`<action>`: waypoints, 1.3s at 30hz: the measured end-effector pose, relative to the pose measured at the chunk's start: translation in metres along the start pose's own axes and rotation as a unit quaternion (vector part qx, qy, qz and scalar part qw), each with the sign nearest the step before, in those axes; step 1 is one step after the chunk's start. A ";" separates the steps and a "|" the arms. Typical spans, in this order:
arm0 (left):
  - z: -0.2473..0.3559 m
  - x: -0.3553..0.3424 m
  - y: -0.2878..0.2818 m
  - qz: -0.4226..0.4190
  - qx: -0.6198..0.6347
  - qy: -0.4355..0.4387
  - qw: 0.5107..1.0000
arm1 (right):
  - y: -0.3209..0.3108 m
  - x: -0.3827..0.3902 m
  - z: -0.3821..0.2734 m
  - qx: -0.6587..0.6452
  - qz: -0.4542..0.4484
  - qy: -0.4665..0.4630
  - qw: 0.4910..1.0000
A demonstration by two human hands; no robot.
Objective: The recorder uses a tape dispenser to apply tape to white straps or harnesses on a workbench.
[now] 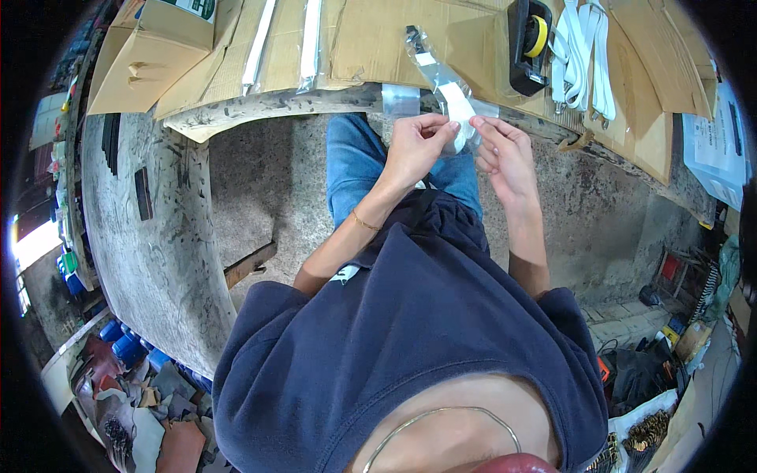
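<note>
My left hand [416,150] and right hand [505,154] meet over my lap, just below the workbench edge [315,102]. Both pinch the near end of a clear plastic sleeve [441,79] with a white strip [457,102] inside. Fingers closed on it, left thumb and forefinger on the left edge, right fingertips on the right edge. The sleeve's long axis runs up and away from my grip, tilting left, its far end resting on the cardboard [378,39]. Hands are about equally near; a tape dispenser [527,43] sits well apart, right.
</note>
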State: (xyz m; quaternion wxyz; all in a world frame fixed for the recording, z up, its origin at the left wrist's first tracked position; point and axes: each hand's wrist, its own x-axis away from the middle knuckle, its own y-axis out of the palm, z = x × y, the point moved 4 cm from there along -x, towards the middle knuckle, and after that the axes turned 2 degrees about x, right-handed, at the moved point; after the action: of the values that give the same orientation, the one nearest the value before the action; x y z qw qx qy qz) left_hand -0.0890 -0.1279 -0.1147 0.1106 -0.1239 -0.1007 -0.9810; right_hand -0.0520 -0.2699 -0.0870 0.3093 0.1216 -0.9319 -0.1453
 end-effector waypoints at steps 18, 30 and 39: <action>-0.004 0.002 -0.002 -0.011 -0.007 0.001 1.000 | 0.004 0.002 0.001 0.303 0.121 -0.220 0.919; 0.012 0.008 0.002 -0.002 -0.022 0.012 1.000 | -0.012 -0.022 -0.022 0.256 -0.059 -0.133 0.956; 0.058 0.019 -0.003 -0.050 -0.081 0.021 0.995 | -0.025 -0.042 -0.024 0.079 -0.235 -0.030 0.968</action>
State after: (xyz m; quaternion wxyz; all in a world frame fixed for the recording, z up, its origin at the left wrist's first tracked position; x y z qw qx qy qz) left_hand -0.0946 -0.1153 -0.0556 0.0528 -0.1063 -0.0247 -0.9926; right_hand -0.0013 -0.2845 -0.0993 0.2280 0.3567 -0.8945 -0.1433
